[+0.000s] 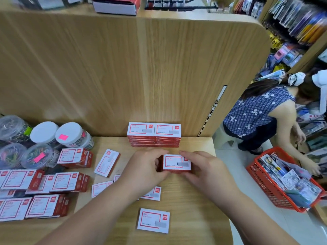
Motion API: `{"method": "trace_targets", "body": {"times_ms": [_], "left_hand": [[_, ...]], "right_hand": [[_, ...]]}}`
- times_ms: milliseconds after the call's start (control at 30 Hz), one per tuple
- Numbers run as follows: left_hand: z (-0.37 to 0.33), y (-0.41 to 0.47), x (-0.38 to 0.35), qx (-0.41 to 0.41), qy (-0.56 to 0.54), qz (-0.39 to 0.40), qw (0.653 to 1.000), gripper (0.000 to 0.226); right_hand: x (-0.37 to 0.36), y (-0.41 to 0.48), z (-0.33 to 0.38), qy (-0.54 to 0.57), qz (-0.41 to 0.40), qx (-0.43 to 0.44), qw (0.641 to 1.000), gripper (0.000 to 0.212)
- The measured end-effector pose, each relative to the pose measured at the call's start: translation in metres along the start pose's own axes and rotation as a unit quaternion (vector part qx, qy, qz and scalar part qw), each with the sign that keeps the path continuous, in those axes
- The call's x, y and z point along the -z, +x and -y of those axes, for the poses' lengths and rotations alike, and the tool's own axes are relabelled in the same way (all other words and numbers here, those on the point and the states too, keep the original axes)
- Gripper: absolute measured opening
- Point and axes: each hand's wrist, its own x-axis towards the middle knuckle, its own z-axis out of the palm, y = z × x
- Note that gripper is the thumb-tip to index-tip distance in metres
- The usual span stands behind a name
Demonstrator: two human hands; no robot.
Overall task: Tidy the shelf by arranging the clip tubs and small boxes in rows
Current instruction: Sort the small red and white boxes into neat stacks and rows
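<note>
A: You're at a pale wood-grain shelf [191, 200] with a tall back panel [106, 68] of the same laminate, rounded at its upper right corner. To your right the aisle opens: a red slatted plastic basket [261, 175] full of packets sits on the light floor, and another person [256, 110] bends toward the racks there.

B: Both your hands are on the small stack of boxes [177, 162] at the middle of the shelf. Your left hand [146, 167] curls its fingers round the left end, your right hand [203, 167] round the right end, so the stack is pinched between them.

A: Those boxes are flat cardboard, white on top with a red frame, red on the sides. Just behind them, against the panel, two taller stacks [154, 134] stand side by side, touching.

B: Loose single boxes [153, 220] lie scattered near your forearms. At far left, round clear clip tubs [70, 135] with white lids cluster together, and larger boxes [35, 206] of the same print lie in front of them.
</note>
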Motion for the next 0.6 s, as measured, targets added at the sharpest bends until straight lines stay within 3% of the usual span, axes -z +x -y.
{"method": "trace_targets", "body": {"times_ms": [300, 367, 500, 600], "left_hand": [[-0.018, 0.011, -0.013, 0.008, -0.049, 0.024, 0.998, 0.068], [-0.017, 0.005, -0.007, 0.012, -0.042, -0.001, 0.999, 0.061], [-0.013, -0.008, 0.017, 0.000, -0.035, -0.090, 0.995, 0.022], [-0.003, -0.015, 0.035, 0.034, -0.033, -0.186, 0.981, 0.022]], "right_hand": [[0.019, 0.002, -0.031, -0.031, -0.065, -0.028, 0.997, 0.057], [0.021, 0.008, -0.037, -0.054, -0.078, -0.038, 0.995, 0.060], [0.020, 0.021, -0.036, -0.070, -0.073, -0.077, 0.992, 0.061], [0.016, 0.026, -0.037, -0.127, -0.094, -0.070, 0.985, 0.055]]}}
